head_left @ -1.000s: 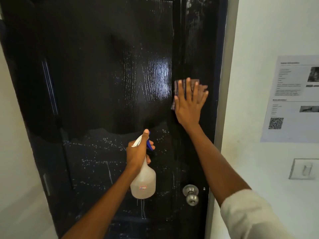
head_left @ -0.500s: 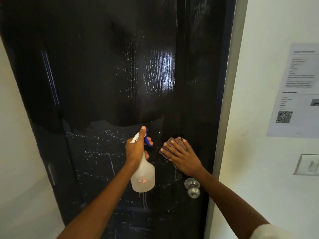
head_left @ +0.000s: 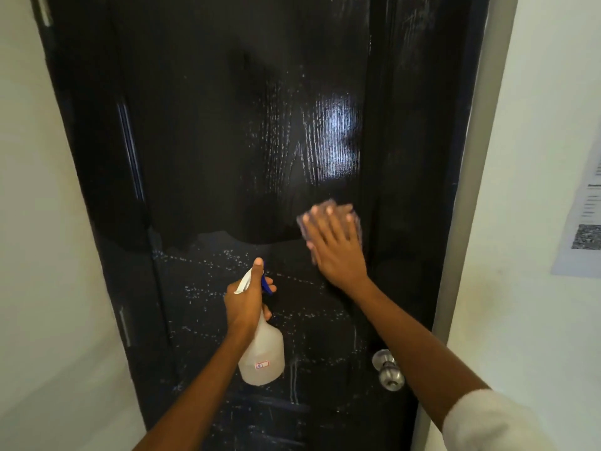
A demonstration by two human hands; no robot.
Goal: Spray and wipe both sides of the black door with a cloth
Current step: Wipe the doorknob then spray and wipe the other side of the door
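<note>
Left wall [head_left: 39,222]: we see plain pale plaster beside the door's hinge side.
Door [head_left: 211,141]: black and glossy with a wood-grain texture, it fills the middle of our view; the upper part shines with a bright glare right of centre, and the lower part carries beads and thin runs of liquid.
Left hand [head_left: 242,304]: our fingers are curled round the neck of the bottle, thumb stretched up along the top of the spray head, held just in front of the door's lower half.
Bottle [head_left: 261,356]: translucent white plastic with a white and blue spray head; it hangs below our left hand.
Label [head_left: 262,365]: a small white sticker with a red border on the bottle, reading what looks like "41" or "4L"; we cannot tell which.
Cloth [head_left: 328,205]: purplish and blurred, flat against the door at mid height, right of centre, just below the glare.
Right hand [head_left: 335,242]: our fingers are straight and slightly spread, palm pressing the cloth onto the door; the cloth shows above and beside our fingertips.
Knob [head_left: 388,369]: round, silver metal, low on the door near its right edge, below our right forearm.
Frame [head_left: 471,190]: a grey strip between door and right wall.
Notice [head_left: 582,222]: a white sheet on the right wall with printed lines too blurred to read and a QR code at its lower part; it is cut off by the edge of view.
</note>
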